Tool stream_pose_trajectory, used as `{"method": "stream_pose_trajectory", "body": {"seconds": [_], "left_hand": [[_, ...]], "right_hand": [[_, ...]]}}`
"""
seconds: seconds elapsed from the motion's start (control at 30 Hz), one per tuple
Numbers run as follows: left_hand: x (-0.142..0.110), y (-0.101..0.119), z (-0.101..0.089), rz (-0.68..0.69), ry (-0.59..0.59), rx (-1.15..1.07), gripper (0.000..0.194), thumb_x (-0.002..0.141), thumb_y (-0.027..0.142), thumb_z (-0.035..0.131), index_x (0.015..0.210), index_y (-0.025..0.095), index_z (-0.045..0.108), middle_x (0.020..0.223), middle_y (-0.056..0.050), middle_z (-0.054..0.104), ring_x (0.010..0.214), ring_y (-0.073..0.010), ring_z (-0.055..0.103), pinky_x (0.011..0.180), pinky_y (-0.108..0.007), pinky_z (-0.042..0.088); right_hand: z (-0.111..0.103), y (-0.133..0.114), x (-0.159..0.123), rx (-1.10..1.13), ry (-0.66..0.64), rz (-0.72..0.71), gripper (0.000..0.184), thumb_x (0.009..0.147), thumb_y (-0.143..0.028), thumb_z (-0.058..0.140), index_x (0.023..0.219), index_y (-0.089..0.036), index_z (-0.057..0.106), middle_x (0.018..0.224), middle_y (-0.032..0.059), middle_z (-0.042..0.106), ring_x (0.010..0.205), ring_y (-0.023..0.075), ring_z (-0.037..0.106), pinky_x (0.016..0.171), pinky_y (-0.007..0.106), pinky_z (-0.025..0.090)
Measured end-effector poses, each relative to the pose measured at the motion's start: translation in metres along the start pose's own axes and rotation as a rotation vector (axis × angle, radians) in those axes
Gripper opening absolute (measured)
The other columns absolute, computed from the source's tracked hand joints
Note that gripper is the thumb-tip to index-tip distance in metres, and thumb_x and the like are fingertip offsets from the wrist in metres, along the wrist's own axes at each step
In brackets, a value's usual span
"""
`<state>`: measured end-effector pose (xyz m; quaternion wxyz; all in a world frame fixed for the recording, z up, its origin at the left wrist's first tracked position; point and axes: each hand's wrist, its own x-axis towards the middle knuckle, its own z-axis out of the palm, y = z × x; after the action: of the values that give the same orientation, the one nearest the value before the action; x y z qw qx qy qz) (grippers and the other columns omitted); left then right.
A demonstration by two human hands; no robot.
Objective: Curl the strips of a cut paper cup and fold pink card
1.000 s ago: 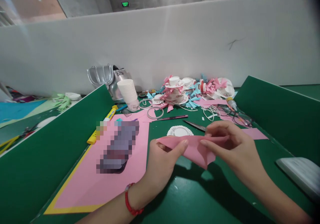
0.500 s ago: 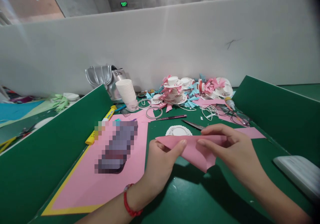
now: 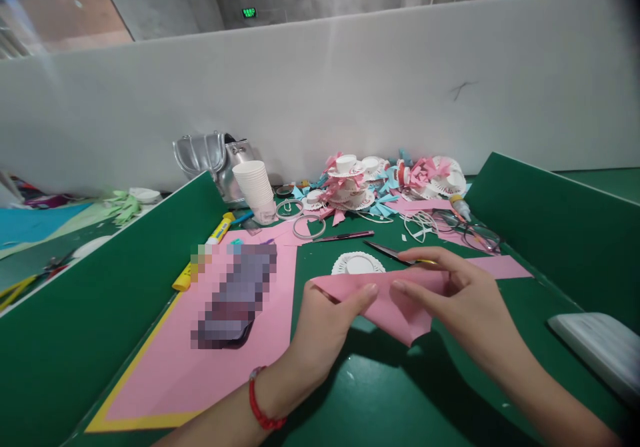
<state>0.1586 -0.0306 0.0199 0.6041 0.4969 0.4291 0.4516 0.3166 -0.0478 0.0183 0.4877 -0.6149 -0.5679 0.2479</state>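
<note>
A piece of pink paper (image 3: 395,307), folded along its top edge, is held up above the green table between both hands. My left hand (image 3: 333,314) grips its left part, thumb on the near face and fingers behind. On the right side my right hand (image 3: 445,290) pinches it the same way, thumb close to the other thumb. Just behind the paper lies a white scalloped paper piece (image 3: 358,262), its near part hidden. Scissors (image 3: 387,250) rest beyond the right hand, which covers part of their handles.
A blurred phone (image 3: 240,294) lies on pink sheets (image 3: 165,374) at left, near a yellow glue stick (image 3: 220,229). Stacked paper cups (image 3: 253,190), white cord (image 3: 420,226) and pink and blue paper crafts (image 3: 350,184) stand at the back. Green dividers (image 3: 565,234) flank the table.
Both thumbs have shifted slightly along the pink paper, the right one a little to the left. The right hand uncovers more of the scissors' yellow handle. The paper stays held.
</note>
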Motion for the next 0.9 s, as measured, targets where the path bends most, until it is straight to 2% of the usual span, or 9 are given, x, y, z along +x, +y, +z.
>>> {"method": "stream_pose_trajectory", "body": {"seconds": [0.3,0.57,0.9], "left_hand": [[0.0006,0.0005,-0.0002,-0.014,-0.03,0.013,0.015,0.063,0.027,0.065,0.059,0.013,0.063,0.064,-0.005,0.063,0.064,-0.0186,0.057,0.062,-0.03,0.046],[0.0016,-0.0019,-0.0003,-0.032,-0.035,-0.034,0.018,0.065,0.027,0.065,0.072,0.012,0.064,0.074,-0.007,0.065,0.069,-0.0195,0.058,0.065,-0.031,0.046],[0.0007,-0.0031,-0.0009,-0.04,-0.016,-0.037,0.019,0.063,0.029,0.067,0.069,0.011,0.064,0.068,-0.006,0.064,0.064,-0.0189,0.058,0.061,-0.03,0.047]], "right_hand": [[0.0002,0.0008,-0.0005,0.006,-0.014,-0.012,0.024,0.061,-0.033,0.067,0.082,-0.023,0.063,0.084,0.0035,0.066,0.063,0.0176,0.061,0.044,0.024,0.045],[0.0006,-0.0003,-0.0005,-0.012,-0.002,-0.009,0.024,0.06,-0.034,0.068,0.08,-0.023,0.063,0.085,0.0036,0.067,0.072,0.0197,0.061,0.051,0.026,0.046],[0.0018,-0.0017,-0.0017,0.02,0.005,-0.001,0.019,0.06,-0.031,0.068,0.077,-0.022,0.064,0.081,0.0036,0.067,0.071,0.0203,0.061,0.054,0.027,0.048]]}}
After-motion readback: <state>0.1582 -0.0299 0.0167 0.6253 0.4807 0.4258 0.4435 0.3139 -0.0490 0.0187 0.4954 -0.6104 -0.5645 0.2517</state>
